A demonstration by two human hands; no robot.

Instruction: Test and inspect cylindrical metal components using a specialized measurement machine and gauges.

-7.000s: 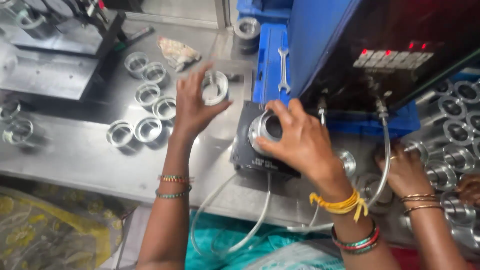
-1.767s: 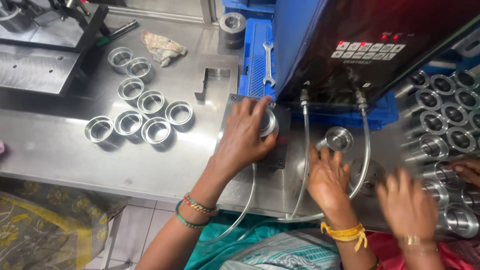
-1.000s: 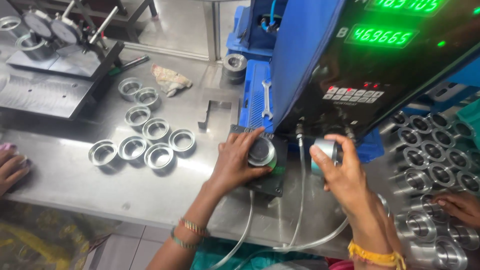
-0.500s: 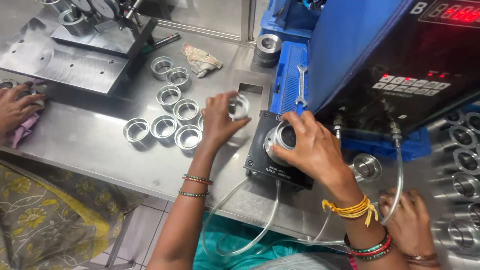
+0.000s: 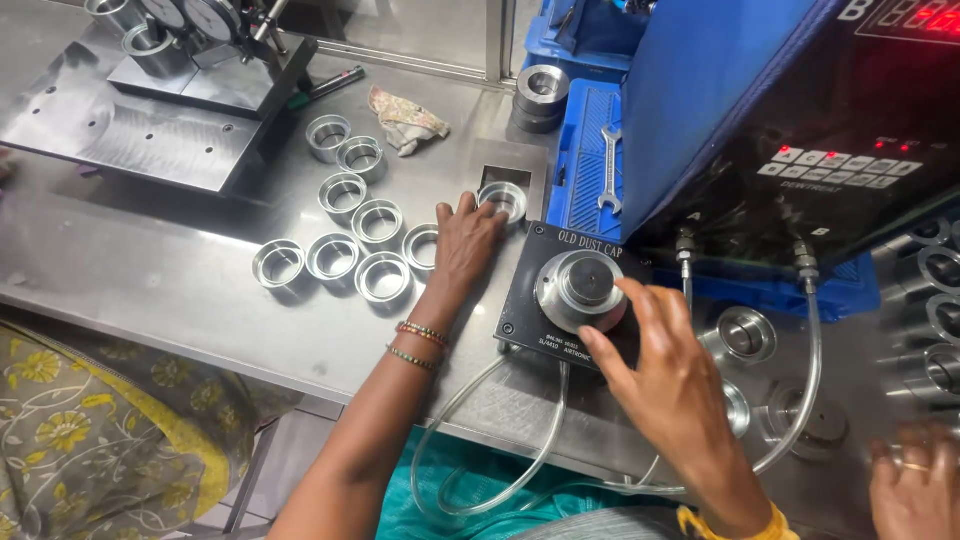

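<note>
Fingers (image 5: 480,215) of my left hand (image 5: 465,240) lie spread and flat, and their tips touch one shiny metal ring (image 5: 503,200). They do not close around it. Fingers (image 5: 640,300) of my right hand (image 5: 665,375) are spread wide too, with nothing in them, just beside the round metal post (image 5: 580,288).

That post stands on the black block (image 5: 570,290), so I tell every place from the block. Biggest is the blue machine (image 5: 720,100), right behind it. The steel table (image 5: 180,300) lies under it. The blue tray (image 5: 590,170) sits just behind the block, and in it I see only a wrench (image 5: 612,165). Seven more rings (image 5: 345,235) stand in a bunch well to the left of the block. The ring I touch is at the block's back left corner.

I think I am setting this ring down while the post is bare. The next move calls for a fresh part slid straight down over the post, not tilted.

Another person's hand (image 5: 910,480) is far to the right of the block.
</note>
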